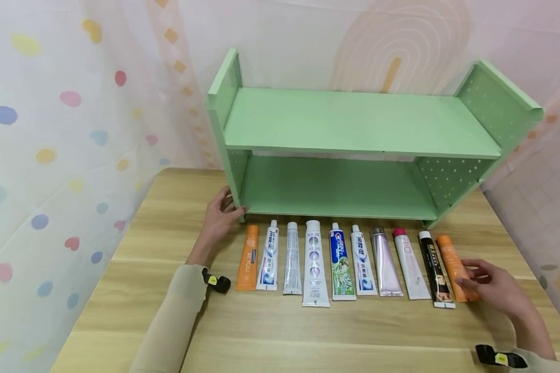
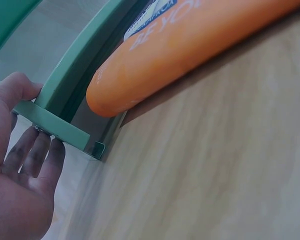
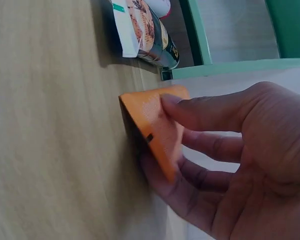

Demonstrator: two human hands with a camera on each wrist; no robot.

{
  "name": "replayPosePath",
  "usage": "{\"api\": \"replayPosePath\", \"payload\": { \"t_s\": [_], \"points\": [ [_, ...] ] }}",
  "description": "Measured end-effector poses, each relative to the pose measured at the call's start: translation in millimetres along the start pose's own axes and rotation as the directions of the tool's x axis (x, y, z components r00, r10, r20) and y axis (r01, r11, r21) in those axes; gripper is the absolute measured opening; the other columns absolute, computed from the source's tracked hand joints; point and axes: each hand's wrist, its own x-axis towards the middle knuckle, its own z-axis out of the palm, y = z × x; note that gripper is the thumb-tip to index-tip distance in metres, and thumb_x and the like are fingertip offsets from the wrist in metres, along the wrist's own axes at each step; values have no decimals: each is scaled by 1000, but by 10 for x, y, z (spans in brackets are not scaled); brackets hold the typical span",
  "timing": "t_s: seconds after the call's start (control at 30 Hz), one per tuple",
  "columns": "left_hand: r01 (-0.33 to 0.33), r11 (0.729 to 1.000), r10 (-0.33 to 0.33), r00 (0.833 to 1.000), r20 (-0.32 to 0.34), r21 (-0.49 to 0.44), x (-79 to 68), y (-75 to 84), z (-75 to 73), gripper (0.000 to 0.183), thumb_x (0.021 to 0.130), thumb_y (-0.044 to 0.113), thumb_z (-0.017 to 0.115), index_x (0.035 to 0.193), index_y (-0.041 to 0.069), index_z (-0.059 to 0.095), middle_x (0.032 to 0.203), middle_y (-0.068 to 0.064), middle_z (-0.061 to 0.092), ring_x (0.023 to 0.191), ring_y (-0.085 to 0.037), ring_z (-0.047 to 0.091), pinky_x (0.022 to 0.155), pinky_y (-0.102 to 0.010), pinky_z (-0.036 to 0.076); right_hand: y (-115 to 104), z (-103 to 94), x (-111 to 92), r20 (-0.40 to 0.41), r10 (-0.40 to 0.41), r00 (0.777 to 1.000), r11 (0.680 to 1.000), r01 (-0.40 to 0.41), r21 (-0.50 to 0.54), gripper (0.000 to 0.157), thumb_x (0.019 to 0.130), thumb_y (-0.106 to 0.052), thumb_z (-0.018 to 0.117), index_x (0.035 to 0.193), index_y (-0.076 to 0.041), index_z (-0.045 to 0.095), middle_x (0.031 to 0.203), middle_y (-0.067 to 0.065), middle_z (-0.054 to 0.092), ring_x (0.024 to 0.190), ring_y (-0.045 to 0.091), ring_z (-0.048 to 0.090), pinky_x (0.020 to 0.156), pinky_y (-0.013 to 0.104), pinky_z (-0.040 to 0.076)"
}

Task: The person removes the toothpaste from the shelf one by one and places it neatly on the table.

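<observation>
My left hand grips the lower front of the left side panel of a green two-tier shelf. In the left wrist view, the thumb is on one side of the green edge and the fingers are on the other. At the right end of a row of tubes, my right hand holds an orange tube. The right wrist view shows its flat end tilted off the table between thumb and fingers. Beside it lies a black tube with a white cap.
Several toothpaste-like tubes lie side by side before the shelf, among them a blue-green one, a large white one and another orange one. Beneath them is a wooden table. A patterned cloth hangs behind.
</observation>
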Motion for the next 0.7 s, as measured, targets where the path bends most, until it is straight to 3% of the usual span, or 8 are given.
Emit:
{"api": "replayPosePath", "payload": {
  "t_s": [0.2, 0.3, 0.5, 0.63, 0.7],
  "points": [
    [4, 1000, -4, 1000, 1, 13, 44, 23, 5, 77, 92, 1, 70, 159, 21, 38, 161, -15, 41, 146, -34, 45, 117, -46, 47, -38, -29, 0, -2, -26, 1000, 996, 25, -86, 62, 99, -30, 69, 141, 12, 49, 117, 32, 65, 100, 42, 68, 70, 27, 56],
    [28, 999, -28, 1000, -9, 23, 14, 40, 0, 76, 93, 4, 72, 158, 24, 39, 159, -15, 43, 145, -35, 47, 114, -47, 51, -86, -42, 3, 4, -21, 1000, 996, 21, -87, 64, 100, -35, 67, 141, 11, 49, 120, 35, 64, 104, 46, 67, 71, 32, 58],
    [77, 995, -77, 997, -2, 70, -63, 137, -58, 76, 94, 24, 76, 159, 27, 37, 154, -16, 47, 141, -37, 51, 110, -45, 54, -196, -26, 12, -21, -15, 1000, 999, 14, -36, 64, 102, -37, 63, 145, 8, 49, 137, 35, 55, 113, 49, 62, 71, 27, 55],
    [-2, 985, -1, 1000, 16, 174, -104, 194, -126, 76, 96, 32, 73, 160, 19, 34, 152, -19, 49, 141, -37, 50, 114, -46, 51, -261, -24, 22, -94, -80, 992, 996, 77, -37, 60, 101, -31, 64, 144, 8, 49, 142, 36, 51, 114, 54, 60, 68, 25, 55],
    [-58, 967, 58, 998, 11, 248, -139, 214, -169, 74, 98, 33, 70, 160, 15, 34, 152, -20, 49, 142, -38, 48, 116, -49, 49, -308, -8, 35, -131, -119, 984, 993, 115, -41, 59, 101, -29, 66, 144, 7, 50, 142, 37, 50, 113, 56, 60, 67, 28, 59]
  ]
}}
